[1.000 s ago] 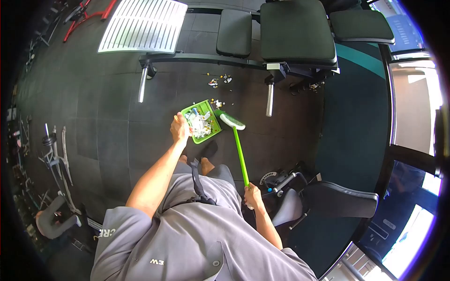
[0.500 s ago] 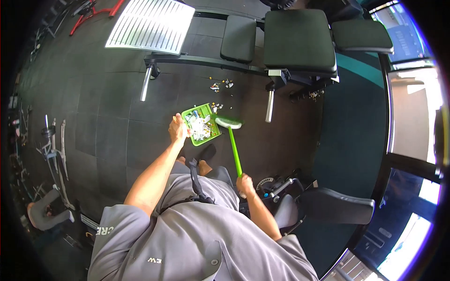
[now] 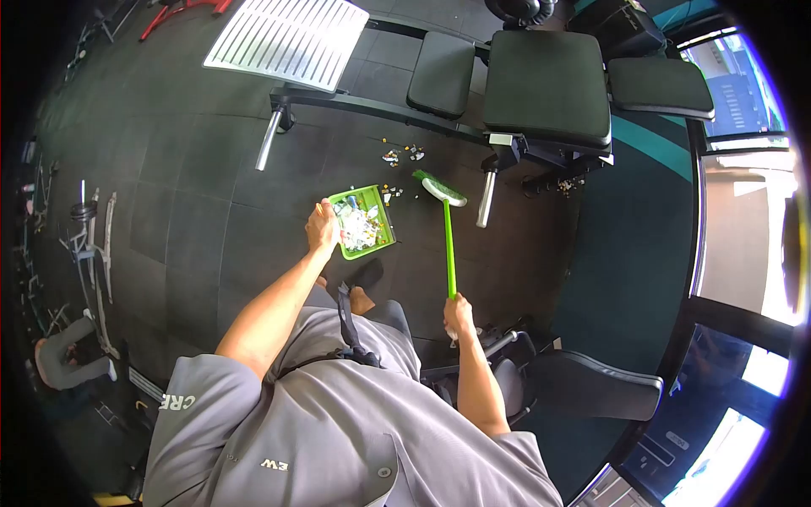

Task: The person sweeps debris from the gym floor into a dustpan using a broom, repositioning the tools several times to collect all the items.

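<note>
My left hand (image 3: 322, 226) is closed on the near-left side of a green dustpan (image 3: 388, 230). A heap of white, yellow and orange litter (image 3: 359, 228) lies inside the pan. In my right hand (image 3: 459, 315) is the long green handle of a broom (image 3: 449, 245), gripped near its end. The broom's head, white with green bristles, is at the floor to the right of the dustpan and apart from it. Small scraps (image 3: 389, 194) lie just beyond the pan's right edge. Another cluster of scraps (image 3: 404, 155) lies farther forward on the dark floor.
Ahead stands a black padded gym bench (image 3: 547, 89) with metal posts and a slatted foot plate (image 3: 287, 42). A padded machine seat (image 3: 596, 380) is close by on my right. Another person (image 3: 72, 355) is at the far left. More debris (image 3: 572, 186) lies under the bench.
The broom has swung away from the dustpan, to the right and forward. My right hand has moved right and slightly up with it. The dustpan stays almost in place.
</note>
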